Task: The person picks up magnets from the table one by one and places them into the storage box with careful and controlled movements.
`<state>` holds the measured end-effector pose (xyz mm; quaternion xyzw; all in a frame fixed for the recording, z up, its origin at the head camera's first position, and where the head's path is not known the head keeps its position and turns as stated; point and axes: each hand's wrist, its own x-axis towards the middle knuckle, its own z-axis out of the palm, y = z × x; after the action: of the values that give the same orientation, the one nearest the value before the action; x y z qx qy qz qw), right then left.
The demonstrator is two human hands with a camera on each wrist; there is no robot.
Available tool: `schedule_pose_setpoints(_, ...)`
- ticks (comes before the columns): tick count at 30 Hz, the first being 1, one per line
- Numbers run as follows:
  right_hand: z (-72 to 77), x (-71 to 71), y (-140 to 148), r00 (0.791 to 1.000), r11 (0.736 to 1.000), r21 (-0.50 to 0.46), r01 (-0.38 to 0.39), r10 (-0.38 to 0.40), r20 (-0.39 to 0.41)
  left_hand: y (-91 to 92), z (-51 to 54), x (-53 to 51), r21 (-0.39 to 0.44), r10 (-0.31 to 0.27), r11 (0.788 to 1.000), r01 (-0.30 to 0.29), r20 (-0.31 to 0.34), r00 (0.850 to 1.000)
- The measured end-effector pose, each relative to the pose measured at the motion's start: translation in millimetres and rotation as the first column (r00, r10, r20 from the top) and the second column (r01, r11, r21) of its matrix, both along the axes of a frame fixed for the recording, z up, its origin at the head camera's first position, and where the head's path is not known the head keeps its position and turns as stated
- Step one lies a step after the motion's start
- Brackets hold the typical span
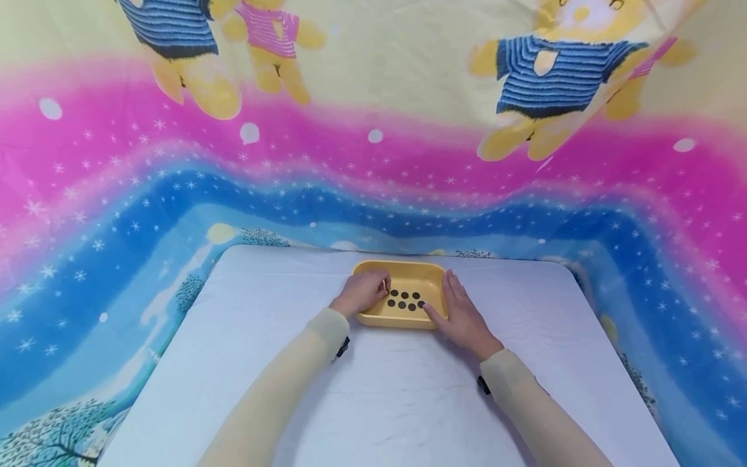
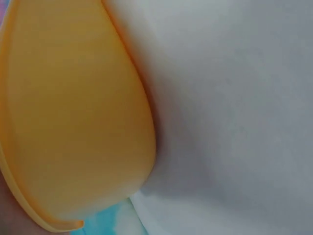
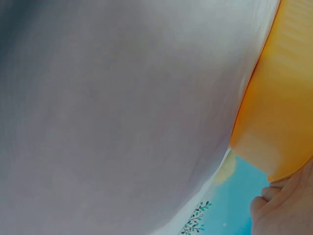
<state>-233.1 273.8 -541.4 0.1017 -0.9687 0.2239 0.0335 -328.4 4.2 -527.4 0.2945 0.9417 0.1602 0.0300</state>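
Observation:
A yellow rectangular tray (image 1: pixel 373 321) stands near the far edge of the white-covered table. Several small round black discs (image 1: pixel 405 295) lie on its floor in two rough rows. My left hand (image 1: pixel 364 290) reaches over the tray's left side with fingers bent, pinching what looks like one dark disc at its fingertips, mostly hidden. My right hand (image 1: pixel 463 318) rests against the right side, its fingers straight along the outer wall and its thumb over the rim, at the rightmost disc. The left wrist view shows mainly the tray's outer wall (image 2: pixel 83 112); right-hand fingers (image 3: pixel 269 193) appear low in the right wrist view.
White cloth (image 1: pixel 397 402) covers the table, whose far edge runs just behind the tray. A printed curtain (image 1: pixel 373 162) with bears and snowflakes hangs behind and at both sides. Dark straps (image 1: pixel 343 347) show at both wrists.

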Motion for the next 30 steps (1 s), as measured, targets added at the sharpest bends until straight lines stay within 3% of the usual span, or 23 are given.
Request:
schedule_pose_setpoints(12, -0.2, 0.4, -0.9, 1.0, 1.0, 0.007, 0.003, -0.003, -0.007, 5.1, -7.5, -0.3, -0.057, 0.02, 0.998, -0.021, -0.025, 0.999)
schedule_pose_setpoints(30, 0.8, 1.1, -0.6, 1.0, 1.0, -0.002, 0.005, -0.005, 0.003, 8.2, -0.3, 7.1, -0.131, 0.039, 0.99, -0.046, -0.063, 0.997)
